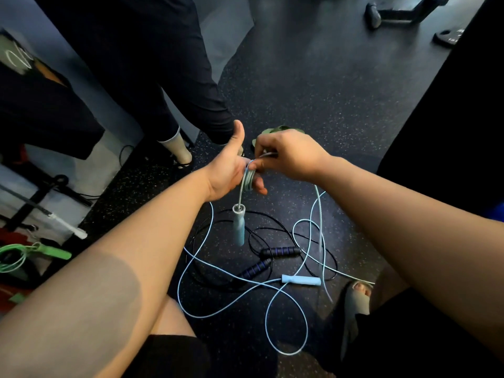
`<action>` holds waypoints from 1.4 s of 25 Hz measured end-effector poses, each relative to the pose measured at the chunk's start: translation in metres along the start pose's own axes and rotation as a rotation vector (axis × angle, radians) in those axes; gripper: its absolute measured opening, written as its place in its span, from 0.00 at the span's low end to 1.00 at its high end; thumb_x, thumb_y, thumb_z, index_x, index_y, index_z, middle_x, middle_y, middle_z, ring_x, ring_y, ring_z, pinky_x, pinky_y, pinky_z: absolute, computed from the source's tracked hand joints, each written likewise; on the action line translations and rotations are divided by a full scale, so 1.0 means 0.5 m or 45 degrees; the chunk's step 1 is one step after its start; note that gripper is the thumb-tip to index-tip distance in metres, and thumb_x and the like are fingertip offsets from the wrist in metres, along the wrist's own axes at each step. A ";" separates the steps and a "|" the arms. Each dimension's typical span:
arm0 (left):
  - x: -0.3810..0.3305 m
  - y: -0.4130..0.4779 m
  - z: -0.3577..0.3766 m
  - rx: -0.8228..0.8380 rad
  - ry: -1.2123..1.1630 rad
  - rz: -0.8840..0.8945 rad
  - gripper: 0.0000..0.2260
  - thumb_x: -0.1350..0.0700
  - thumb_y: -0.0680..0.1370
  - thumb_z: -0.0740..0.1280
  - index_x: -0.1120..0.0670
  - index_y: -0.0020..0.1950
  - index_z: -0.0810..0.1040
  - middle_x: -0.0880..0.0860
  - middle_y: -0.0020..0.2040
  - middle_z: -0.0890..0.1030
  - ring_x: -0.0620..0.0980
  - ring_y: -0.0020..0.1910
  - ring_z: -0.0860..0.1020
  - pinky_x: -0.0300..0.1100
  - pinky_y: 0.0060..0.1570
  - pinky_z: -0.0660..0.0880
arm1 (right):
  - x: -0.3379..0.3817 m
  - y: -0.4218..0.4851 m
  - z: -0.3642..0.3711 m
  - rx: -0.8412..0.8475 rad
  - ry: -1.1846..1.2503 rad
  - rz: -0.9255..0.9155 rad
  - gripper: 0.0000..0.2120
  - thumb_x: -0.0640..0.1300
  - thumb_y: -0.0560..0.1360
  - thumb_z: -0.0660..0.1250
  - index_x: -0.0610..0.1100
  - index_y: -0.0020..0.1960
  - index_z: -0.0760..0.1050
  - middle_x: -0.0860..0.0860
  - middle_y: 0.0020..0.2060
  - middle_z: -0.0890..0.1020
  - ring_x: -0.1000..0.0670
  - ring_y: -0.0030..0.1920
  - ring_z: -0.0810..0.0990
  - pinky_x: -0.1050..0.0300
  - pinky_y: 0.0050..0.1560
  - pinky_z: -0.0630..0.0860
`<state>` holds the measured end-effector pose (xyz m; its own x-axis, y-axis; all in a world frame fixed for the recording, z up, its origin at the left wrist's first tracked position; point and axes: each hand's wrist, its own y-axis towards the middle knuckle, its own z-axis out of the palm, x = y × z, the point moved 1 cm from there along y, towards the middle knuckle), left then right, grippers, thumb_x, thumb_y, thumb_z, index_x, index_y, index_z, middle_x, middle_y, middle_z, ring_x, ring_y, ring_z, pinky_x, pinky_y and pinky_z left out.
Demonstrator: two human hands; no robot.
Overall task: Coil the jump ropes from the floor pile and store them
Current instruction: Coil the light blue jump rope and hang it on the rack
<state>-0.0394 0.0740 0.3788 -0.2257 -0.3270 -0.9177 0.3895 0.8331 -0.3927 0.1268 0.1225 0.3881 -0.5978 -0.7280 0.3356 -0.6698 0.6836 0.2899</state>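
Observation:
A light blue jump rope (218,271) lies in loose loops on the dark floor. Several turns of it are wound round the fingers of my left hand (231,167), whose thumb points up. One blue handle (239,225) hangs from that coil on a short length of cord. My right hand (286,154) pinches the blue cord just beside the coil. The rope's other handle (301,280) lies flat on the floor. Under the blue loops lies a black jump rope (272,222) with two black foam handles (281,251), untouched.
A standing person's dark-trousered legs (174,85) and shoes are close behind my left hand. A green jump rope (16,259) lies coiled at the left edge beside a bar. Gym equipment (395,12) stands far right. My sandalled foot (354,298) rests by the ropes.

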 end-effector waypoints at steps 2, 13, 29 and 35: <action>0.001 0.004 -0.007 0.030 -0.049 0.008 0.45 0.24 0.70 0.28 0.56 0.34 0.71 0.59 0.32 0.75 0.59 0.40 0.80 0.50 0.58 0.70 | -0.001 -0.004 -0.001 -0.033 0.115 0.001 0.13 0.60 0.74 0.69 0.51 0.44 0.76 0.58 0.36 0.77 0.55 0.38 0.75 0.55 0.39 0.71; -0.028 -0.019 -0.022 0.077 -0.713 0.121 0.52 0.16 0.62 0.38 0.60 0.45 0.76 0.52 0.29 0.68 0.55 0.36 0.72 0.45 0.52 0.70 | -0.062 -0.026 0.061 -0.053 0.358 0.361 0.16 0.52 0.83 0.58 0.43 0.41 0.68 0.52 0.32 0.71 0.55 0.32 0.71 0.54 0.38 0.65; -0.017 0.003 -0.038 -0.470 -0.551 0.230 0.50 0.24 0.74 0.38 0.68 0.67 0.67 0.63 0.49 0.82 0.62 0.59 0.82 0.51 0.67 0.73 | 0.013 -0.022 0.079 0.704 0.193 0.455 0.20 0.52 0.83 0.54 0.44 0.47 0.80 0.42 0.35 0.82 0.44 0.32 0.83 0.58 0.34 0.75; 0.016 0.031 -0.030 -0.171 -0.042 0.015 0.62 0.19 0.67 0.35 0.74 0.67 0.68 0.64 0.46 0.82 0.53 0.46 0.81 0.57 0.77 0.57 | 0.045 -0.001 0.027 0.459 -0.184 0.138 0.19 0.55 0.81 0.60 0.43 0.44 0.80 0.48 0.35 0.79 0.43 0.40 0.79 0.49 0.43 0.76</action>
<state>-0.0485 0.0908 0.3666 -0.1917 -0.3296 -0.9245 0.2684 0.8884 -0.3724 0.1079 0.1052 0.3834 -0.7122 -0.6698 0.2101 -0.6955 0.7138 -0.0820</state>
